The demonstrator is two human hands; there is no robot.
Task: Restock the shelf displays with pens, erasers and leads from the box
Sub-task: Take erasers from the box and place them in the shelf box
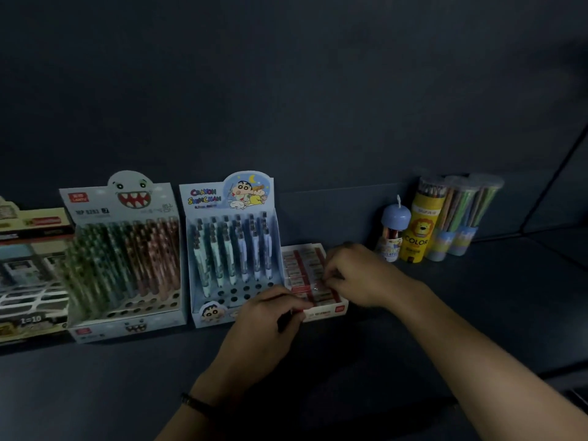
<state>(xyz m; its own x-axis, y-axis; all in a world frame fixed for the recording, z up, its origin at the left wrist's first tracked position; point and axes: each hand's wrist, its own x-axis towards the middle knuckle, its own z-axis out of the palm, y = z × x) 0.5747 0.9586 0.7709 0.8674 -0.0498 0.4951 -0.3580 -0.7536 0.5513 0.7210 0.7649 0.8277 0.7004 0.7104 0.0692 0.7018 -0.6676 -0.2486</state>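
At the eraser tray: low card box just right of the pen display, packed with rows of sleeved erasers.
Eraser: mid-tray, between the right fingertips; likely light, firm, slick in its wrap; best taken by the long sides.
Right hand: over the tray, thumb and fingers pinching that eraser.
Left hand: at the tray's front left corner, fingers curled; hold unclear.

Dim, soft-focus picture, edges darkened and bowed.
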